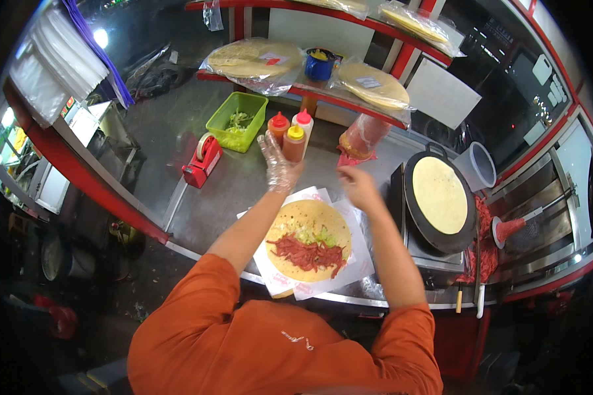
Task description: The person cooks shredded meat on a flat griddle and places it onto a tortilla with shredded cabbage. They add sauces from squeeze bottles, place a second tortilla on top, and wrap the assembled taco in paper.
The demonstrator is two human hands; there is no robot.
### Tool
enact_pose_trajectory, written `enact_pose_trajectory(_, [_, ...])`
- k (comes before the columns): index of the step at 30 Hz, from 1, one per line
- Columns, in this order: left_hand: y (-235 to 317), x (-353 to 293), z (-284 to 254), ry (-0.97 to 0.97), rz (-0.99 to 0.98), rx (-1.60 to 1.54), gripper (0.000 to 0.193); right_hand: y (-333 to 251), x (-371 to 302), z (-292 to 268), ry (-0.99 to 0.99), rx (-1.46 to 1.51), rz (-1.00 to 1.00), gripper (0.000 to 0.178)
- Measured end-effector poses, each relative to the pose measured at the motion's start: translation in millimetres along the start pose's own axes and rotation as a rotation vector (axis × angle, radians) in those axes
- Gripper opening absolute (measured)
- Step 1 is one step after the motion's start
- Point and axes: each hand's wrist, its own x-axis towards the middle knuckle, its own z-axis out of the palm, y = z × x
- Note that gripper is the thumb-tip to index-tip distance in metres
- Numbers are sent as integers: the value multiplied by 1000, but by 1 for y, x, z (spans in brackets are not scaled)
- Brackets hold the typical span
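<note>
A round flatbread (308,239) lies on white paper sheets (358,253) on the steel counter, topped with red meat strips (308,253) and chopped lettuce. My left hand (278,163), in a clear plastic glove, reaches over it with fingers apart, close to three squeeze bottles (291,134): two orange with red and yellow caps, one white with a red cap. My right hand (357,186) is bare, hovers above the paper's far right corner and holds nothing.
A green tub of lettuce (238,120) and a red tape dispenser (203,160) stand left of the bottles. A black griddle (439,198) with a plain flatbread sits at right beside a grey cup (477,166). Bagged flatbreads (253,62) lie on the red shelf behind.
</note>
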Motion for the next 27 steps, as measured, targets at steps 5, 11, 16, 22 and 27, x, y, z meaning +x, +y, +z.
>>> enact_pose_trajectory(5, [-16, 12, -65, -313, -163, -88, 134, 13, 89, 94, -27, 515, 218, 85])
enact_pose_trajectory(11, [31, -48, -143, 59, 83, -271, 133, 32, 114, 122, -127, 691, 177, 80])
enact_pose_trajectory(16, [84, -51, -121, -339, 316, -548, 87, -47, 15, 97, 231, 146, -343, 60])
enact_pose_trajectory(22, [139, -99, -162, -797, 1121, 48, 78, -141, -101, 1, 335, 1790, 238, 41])
enact_pose_trajectory(27, [123, -158, -203, -1287, 782, -730, 74, -117, -121, -38, 505, 967, 334, 38])
